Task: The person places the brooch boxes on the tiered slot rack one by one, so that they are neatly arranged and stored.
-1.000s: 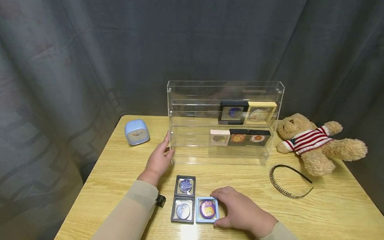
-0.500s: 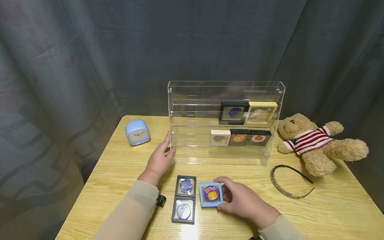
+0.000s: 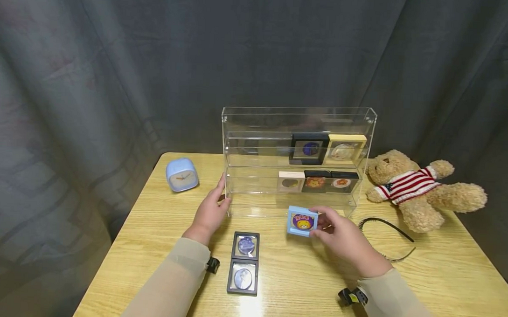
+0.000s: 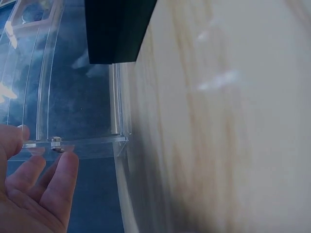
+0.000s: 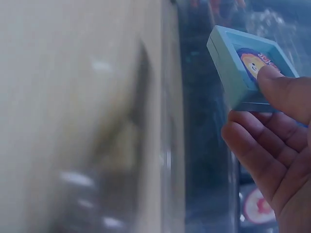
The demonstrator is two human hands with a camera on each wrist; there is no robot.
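Dark curtains (image 3: 258,46) are hanging behind the wooden tabletop (image 3: 124,256). Your right hand (image 3: 345,236) is pinching the blue frame (image 3: 302,221) by its right side, between thumb and fingers; the frame seems to be hovering just before the clear rack (image 3: 253,177). Your thumb is covering part of its front, so I think holding more on the rim is safer for the window. Your left hand (image 3: 209,213) is touching the rack's left end with rather straight fingers; this light support is probably helping, if you are not pushing sideways. Five frames (image 3: 315,181) are standing in its right half, so be careful not to knock them. Two black frames (image 3: 244,262) are lying toward the tabletop's near edge; the clock (image 3: 182,174) is sitting by its far left corner.
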